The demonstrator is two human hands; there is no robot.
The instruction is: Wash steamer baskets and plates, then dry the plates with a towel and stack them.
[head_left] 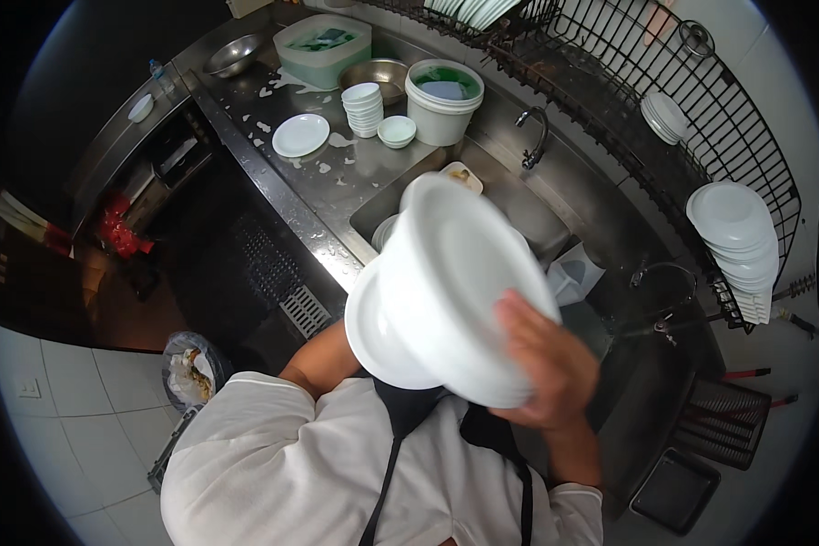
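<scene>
A stack of white plates (464,264) is raised close to the head camera, tilted, its near part slightly blurred. My right hand (555,364) grips the rim on the right side, fingers closed over the edge. Against the left of the stack lies another round white plate (373,337). My left forearm reaches up behind it, and the left hand is hidden by the crockery. Beneath and beyond is the steel sink (537,218), with white dishes (380,235) and a small food-stained dish (464,177) partly showing.
On the wet steel counter stand a tub of soapy water (323,68), a white bucket (444,114), stacked small bowls (363,114) and a white plate (301,136). A faucet (533,136) rises behind the sink. A black wire rack (601,109) holds white dishes (737,227). A waste bin (191,369) stands left.
</scene>
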